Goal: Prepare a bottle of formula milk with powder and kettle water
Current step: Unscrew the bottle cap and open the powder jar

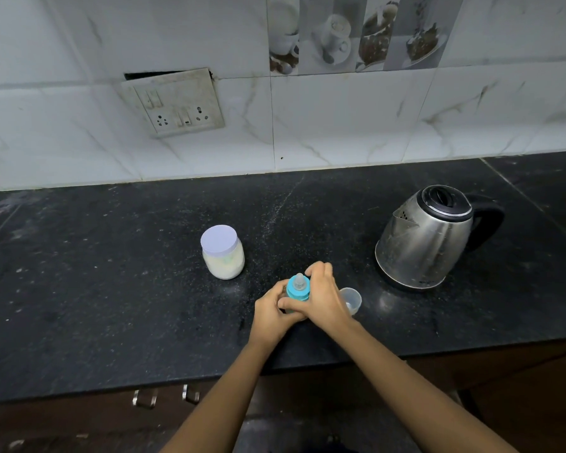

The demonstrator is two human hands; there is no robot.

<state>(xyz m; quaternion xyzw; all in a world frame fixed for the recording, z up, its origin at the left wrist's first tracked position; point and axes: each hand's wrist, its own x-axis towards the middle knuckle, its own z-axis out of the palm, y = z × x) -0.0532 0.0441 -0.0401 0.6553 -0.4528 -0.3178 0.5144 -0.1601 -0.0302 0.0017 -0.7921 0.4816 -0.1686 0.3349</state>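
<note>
Both hands curl round the baby bottle (297, 289) on the counter (111, 305); left hand (272, 313) grips its body, right hand (324, 297) its blue collar; powder jar (223, 253) lidded, kettle (425, 237) apart.

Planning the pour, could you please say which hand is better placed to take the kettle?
Probably the right hand: the kettle stands right of it, while the left hand grips the bottle.

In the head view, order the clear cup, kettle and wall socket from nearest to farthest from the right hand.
1. Clear cup, just right of the right hand gripping the bottle.
2. Kettle, farther right on the counter.
3. Wall socket, high up, far left.
</note>
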